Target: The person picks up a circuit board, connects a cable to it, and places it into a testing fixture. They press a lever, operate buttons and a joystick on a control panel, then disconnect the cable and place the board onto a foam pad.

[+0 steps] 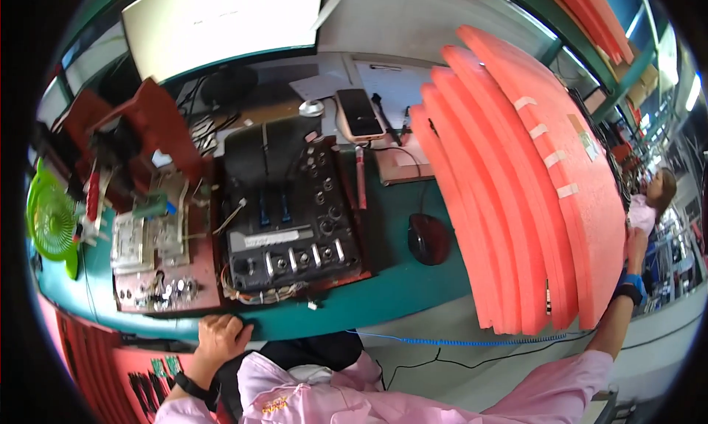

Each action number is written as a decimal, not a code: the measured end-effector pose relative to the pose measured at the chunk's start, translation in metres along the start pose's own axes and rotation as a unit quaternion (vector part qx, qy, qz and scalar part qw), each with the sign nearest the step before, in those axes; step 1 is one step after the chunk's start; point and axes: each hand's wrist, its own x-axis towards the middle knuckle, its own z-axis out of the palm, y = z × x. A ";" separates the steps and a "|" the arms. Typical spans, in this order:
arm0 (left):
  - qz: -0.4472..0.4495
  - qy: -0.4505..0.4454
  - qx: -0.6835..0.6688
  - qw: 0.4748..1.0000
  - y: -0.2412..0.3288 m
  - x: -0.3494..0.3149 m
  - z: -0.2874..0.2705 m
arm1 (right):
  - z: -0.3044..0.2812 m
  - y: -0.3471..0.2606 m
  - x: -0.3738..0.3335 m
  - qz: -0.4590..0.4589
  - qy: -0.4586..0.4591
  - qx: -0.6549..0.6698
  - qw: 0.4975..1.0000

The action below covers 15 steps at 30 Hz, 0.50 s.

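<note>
My left hand rests at the front edge of the green bench, its fingers curled in and nothing visible in them. At the right, my right hand is against the outer side of a tall stack of pink foam sheets, gripping there as far as I can see; some fingers are hidden. The sheets stand close together and tilted, with pale tape strips on the outer ones. Nearest to my left hand is a black test fixture with metal posts and wires along its front.
A dark computer mouse and a phone lie between fixture and foam. A monitor stands behind. Clear blocks, red brackets and a green fan are at the left. A coiled blue cord runs below the foam. Another person is far right.
</note>
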 end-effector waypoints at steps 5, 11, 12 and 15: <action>0.020 0.010 0.012 1.000 0.000 -0.011 -0.002 | -0.031 0.027 0.020 0.015 0.149 0.020 0.989; 0.016 0.044 0.006 0.999 -0.001 -0.030 -0.005 | -0.178 -0.111 0.022 0.064 0.110 0.738 0.662; 0.020 0.055 -0.003 0.998 -0.002 -0.030 -0.002 | -0.210 -0.153 -0.007 0.003 0.156 0.765 0.625; 0.026 0.066 -0.024 0.997 -0.009 -0.042 -0.002 | -0.275 -0.255 -0.113 -0.254 0.327 0.451 0.790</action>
